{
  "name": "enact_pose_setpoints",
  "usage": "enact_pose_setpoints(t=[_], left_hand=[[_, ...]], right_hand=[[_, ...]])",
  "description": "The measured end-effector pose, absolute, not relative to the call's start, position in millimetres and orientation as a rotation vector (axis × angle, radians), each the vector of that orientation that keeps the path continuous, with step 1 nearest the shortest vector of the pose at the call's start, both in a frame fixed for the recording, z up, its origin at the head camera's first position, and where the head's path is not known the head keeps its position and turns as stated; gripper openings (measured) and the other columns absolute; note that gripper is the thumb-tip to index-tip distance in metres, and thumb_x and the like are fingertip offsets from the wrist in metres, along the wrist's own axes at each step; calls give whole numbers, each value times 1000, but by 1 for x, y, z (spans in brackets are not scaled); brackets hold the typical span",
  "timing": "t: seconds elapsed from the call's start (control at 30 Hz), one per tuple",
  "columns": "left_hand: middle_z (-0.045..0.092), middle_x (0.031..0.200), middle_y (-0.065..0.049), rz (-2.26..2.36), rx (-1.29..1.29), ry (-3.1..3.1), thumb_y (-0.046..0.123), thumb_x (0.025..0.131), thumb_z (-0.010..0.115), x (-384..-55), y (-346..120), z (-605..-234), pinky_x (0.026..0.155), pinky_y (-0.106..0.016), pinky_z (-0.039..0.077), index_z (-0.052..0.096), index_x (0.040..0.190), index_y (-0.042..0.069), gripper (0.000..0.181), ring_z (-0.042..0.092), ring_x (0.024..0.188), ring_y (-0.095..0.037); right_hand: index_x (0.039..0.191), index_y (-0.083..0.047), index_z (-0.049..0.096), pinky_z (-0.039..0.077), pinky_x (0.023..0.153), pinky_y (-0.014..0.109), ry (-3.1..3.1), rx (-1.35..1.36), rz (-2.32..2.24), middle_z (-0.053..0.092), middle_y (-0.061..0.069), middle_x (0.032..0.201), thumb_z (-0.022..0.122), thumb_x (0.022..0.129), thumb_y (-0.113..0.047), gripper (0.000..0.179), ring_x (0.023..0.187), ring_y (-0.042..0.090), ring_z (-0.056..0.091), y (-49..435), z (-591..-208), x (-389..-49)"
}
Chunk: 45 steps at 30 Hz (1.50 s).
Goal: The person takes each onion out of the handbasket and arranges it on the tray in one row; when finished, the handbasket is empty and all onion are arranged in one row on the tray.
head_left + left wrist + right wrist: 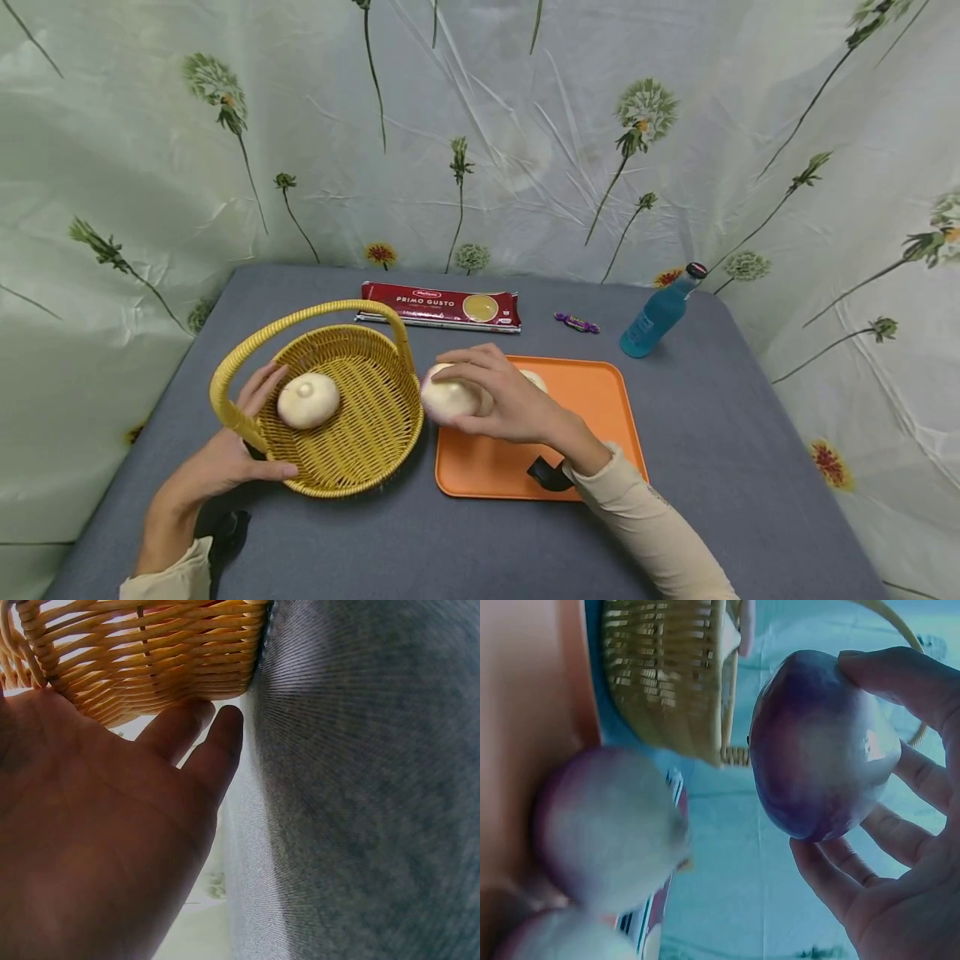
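Observation:
My right hand (pixel 506 400) grips a purple-and-white turnip (pixel 450 393) between thumb and fingers, above the left edge of the orange tray (pixel 491 471) and just right of the yellow wicker basket (pixel 367 433). Another turnip (pixel 308 400) lies inside the basket, towards its left side. My left hand (pixel 217 458) rests against the basket's left side, thumb at the front rim and fingers spread; two straight fingers show against the weave in the left wrist view. On the tray, two turnips (pixel 611 829) appear in the right wrist view, mostly hidden by my right hand in the head view.
A red pasta packet (pixel 442 307) lies behind the basket. To its right are a purple-wrapped candy (pixel 577 322) and an upright blue bottle (pixel 656 321). The basket's tall handle (pixel 300 317) arches over its opening. A floral curtain (pixel 480 125) hangs behind the grey table (pixel 720 467).

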<state>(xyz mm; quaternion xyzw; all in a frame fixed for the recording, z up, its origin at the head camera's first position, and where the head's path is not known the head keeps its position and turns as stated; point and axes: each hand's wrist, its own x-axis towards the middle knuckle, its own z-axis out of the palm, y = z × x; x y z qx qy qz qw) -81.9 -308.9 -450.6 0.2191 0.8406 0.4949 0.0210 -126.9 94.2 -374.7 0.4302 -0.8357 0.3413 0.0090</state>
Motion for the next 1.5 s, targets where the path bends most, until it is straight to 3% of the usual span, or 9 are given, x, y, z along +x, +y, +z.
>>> enact_pose_setpoints(t=[0.33,0.63,0.93,1.13,1.5], left_hand=[[-5,165,-17,1536,699,2603,-1,58,90,-82,-310,-451,100,-3,10,10,162,10,132,-1,146,5],[-4,165,-20,1526,707,2615,-1,58,90,-81,-309,-450,100,-3,10,11,162,9,131,-1,146,5],[-4,166,-15,1540,710,2598,-1,58,90,-83,-309,-451,101,-4,9,10,162,10,131,-2,147,1],[-3,166,-16,1525,710,2614,0,58,91,-83,-309,-451,101,-4,10,11,162,10,132,-2,146,3],[-2,164,-22,1539,726,2614,-1,57,91,-82,-307,-451,102,-4,10,12,162,8,131,0,147,3]], right_hand=[[133,-19,63,42,100,51,-2635,1165,1152,55,3,142,81,84,-22,52,131,22,42,134,-379,-126],[135,-18,61,42,100,55,-2672,1015,1152,52,4,143,82,83,-21,56,132,25,42,164,-383,-125],[133,-19,63,44,98,55,-2709,898,1118,53,3,138,84,82,-21,55,130,25,42,191,-392,-124],[131,-22,65,42,99,57,-2737,811,1098,53,4,135,85,81,-24,54,130,26,43,208,-400,-125],[128,-18,65,49,95,52,-2821,671,1094,53,6,132,86,80,-28,53,121,26,50,232,-416,-127]])
